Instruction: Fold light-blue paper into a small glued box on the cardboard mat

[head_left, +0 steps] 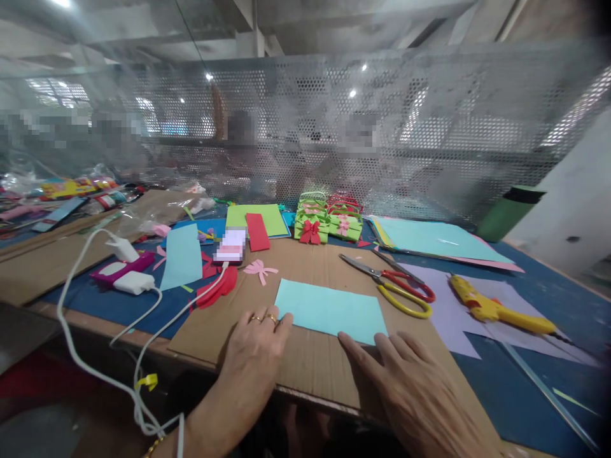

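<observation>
A light blue rectangle of paper point(329, 310), seemingly folded, lies flat on a sheet of brown cardboard point(310, 362). At its left end is my left hand point(255, 346), fingers bent and close together, thumb pressing the near corner; rings show on two fingers. My right hand point(415, 385) rests at the near right edge. Its index finger stretches along that edge, and the other fingers spread loosely near the right corner. Just beyond my right hand lie scissors point(394, 278) with one red and one yellow handle. What is under my left fingertips is hidden.
Small green paper bags point(311, 224) with bows stand at the back. A yellow glue gun point(496, 308) lies right on lilac paper point(461, 340). A charging phone point(230, 245), white cables point(71, 343) and a purple power block point(121, 270) are left. Coloured sheets point(439, 238) lie back right.
</observation>
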Demonstrator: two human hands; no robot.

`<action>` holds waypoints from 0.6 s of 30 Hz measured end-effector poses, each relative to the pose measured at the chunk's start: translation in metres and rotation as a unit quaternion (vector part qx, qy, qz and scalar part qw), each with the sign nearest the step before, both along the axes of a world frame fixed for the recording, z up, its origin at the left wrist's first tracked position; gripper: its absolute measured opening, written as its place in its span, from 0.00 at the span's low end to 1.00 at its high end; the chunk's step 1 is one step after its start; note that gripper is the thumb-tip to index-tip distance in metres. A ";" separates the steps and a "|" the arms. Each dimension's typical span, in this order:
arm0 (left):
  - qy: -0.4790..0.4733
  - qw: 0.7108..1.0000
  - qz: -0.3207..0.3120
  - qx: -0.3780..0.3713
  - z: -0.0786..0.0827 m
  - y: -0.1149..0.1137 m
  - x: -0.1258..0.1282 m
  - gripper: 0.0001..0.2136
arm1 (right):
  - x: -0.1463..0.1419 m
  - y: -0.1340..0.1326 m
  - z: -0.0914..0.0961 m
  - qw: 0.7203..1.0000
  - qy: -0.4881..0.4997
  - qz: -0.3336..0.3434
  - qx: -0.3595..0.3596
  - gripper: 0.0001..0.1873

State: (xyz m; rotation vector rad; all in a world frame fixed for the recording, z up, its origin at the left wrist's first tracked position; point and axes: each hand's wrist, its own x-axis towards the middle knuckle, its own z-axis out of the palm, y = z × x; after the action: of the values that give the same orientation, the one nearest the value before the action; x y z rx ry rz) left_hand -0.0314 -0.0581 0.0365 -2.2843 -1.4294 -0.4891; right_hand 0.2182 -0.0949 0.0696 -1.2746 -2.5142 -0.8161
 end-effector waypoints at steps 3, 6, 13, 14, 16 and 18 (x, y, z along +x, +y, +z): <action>-0.016 1.000 0.004 -0.019 0.003 0.001 -0.001 0.11 | -0.001 0.000 0.002 1.000 -0.001 0.003 -0.001 0.30; -0.022 0.998 -0.019 -0.048 0.009 0.004 -0.002 0.10 | -0.003 -0.001 0.004 1.000 -0.005 0.002 0.000 0.30; -0.024 0.998 -0.060 -0.011 0.015 0.016 -0.003 0.11 | -0.002 -0.001 0.001 1.000 0.001 0.003 -0.001 0.30; -0.020 0.998 -0.067 -0.004 0.015 0.017 -0.003 0.12 | -0.002 0.000 0.000 1.000 0.003 0.002 0.000 0.31; -0.013 0.997 -0.078 0.006 0.014 0.019 -0.004 0.13 | -0.002 0.000 -0.001 1.000 0.003 0.000 -0.001 0.31; -0.008 0.996 -0.084 0.012 0.014 0.020 -0.004 0.13 | -0.001 -0.001 -0.001 1.000 0.003 -0.001 -0.002 0.30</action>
State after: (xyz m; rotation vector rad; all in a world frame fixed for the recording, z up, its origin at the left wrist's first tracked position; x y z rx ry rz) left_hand -0.0355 -0.0381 0.0502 -2.3985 -1.2370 -0.5715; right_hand 0.2169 -0.0955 0.0682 -1.2805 -2.5115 -0.8061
